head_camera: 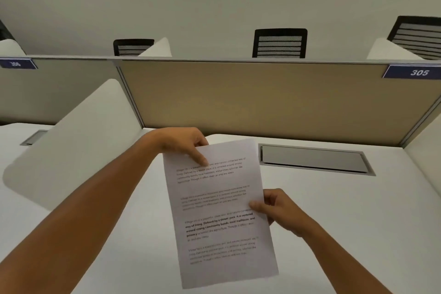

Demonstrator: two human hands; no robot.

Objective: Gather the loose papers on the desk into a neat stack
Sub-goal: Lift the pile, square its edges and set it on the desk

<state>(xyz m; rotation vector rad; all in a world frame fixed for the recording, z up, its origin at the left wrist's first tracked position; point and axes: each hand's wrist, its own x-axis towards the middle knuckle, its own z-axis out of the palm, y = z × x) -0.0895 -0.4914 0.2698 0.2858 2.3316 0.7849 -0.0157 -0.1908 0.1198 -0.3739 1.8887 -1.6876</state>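
Observation:
I hold printed white papers (222,212) up above the white desk (334,210), tilted slightly to the left, text facing me. My left hand (183,143) pinches the top left corner, thumb on the front near the first paragraph. At the right edge, about halfway down, my right hand (276,207) grips the papers with its thumb on the printed side. How many sheets are in the bundle cannot be told. No other loose sheet shows on the desk.
A grey cable hatch (315,159) is set into the desk at the back right. A tan partition (250,95) with label 305 (418,72) closes the back. A white side divider (78,136) stands to the left. Black chairs (279,43) show beyond.

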